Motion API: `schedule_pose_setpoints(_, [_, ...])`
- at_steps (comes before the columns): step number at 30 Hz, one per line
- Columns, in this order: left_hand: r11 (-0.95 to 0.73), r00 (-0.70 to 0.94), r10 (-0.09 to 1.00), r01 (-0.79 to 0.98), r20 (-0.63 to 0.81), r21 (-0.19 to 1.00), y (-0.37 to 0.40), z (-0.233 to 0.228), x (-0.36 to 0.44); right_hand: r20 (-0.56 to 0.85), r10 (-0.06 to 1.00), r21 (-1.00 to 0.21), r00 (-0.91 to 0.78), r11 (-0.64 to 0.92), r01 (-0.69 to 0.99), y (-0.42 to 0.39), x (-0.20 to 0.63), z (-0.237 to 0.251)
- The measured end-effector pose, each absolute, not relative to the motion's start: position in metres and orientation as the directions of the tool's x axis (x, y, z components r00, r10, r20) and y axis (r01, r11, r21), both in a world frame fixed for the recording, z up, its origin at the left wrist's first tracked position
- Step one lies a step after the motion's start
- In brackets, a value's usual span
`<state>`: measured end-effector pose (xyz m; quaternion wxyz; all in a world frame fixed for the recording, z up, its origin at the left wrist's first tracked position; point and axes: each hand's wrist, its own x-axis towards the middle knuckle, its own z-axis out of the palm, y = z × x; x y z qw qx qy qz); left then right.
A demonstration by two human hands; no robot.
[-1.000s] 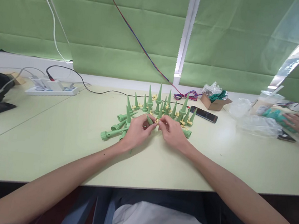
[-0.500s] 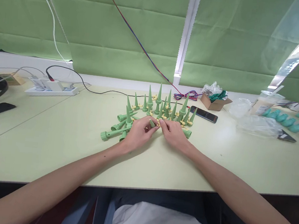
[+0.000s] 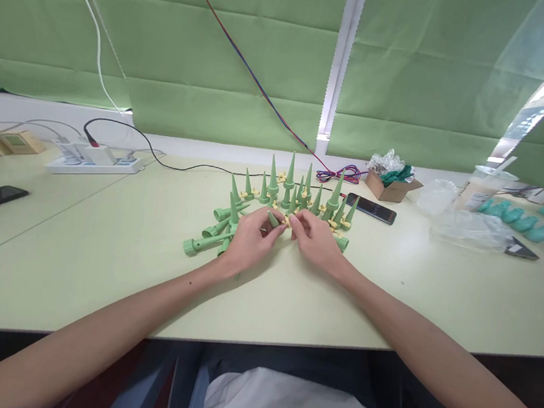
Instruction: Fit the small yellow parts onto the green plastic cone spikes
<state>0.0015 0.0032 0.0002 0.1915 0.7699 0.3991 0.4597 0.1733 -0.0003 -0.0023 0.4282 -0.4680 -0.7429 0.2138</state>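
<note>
A small green cone [image 3: 274, 219] with a yellow fitting pointed toward 10 o'clock; left hand [image 3: 246, 244] and right hand [image 3: 315, 243] fingers pinched it above the surface [image 3: 99, 256].

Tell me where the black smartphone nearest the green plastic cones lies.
The black smartphone lies flat on the pale table, right of the standing green cones, just left of the small cardboard box.

Phone [image 3: 370, 209] right of cones [image 3: 288, 189], on table [image 3: 99, 256]
</note>
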Motion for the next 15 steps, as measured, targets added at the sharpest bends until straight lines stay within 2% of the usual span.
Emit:
schedule_pose_setpoints(5, [-0.596, 0.266, 0.801, 0.444, 0.537, 0.669, 0.0026, -0.0001, 0.0007, 0.416, 0.872, -0.750, -0.258, 0.490, 0.445, -0.0009, 0.1735, -0.0035])
schedule_pose_setpoints(15, [-0.644, 0.334, 0.765, 0.429, 0.551, 0.633, 0.0007, -0.0007, 0.0016, 0.429, 0.869, -0.660, -0.246, 0.488, 0.571, 0.0012, 0.1732, -0.0033])
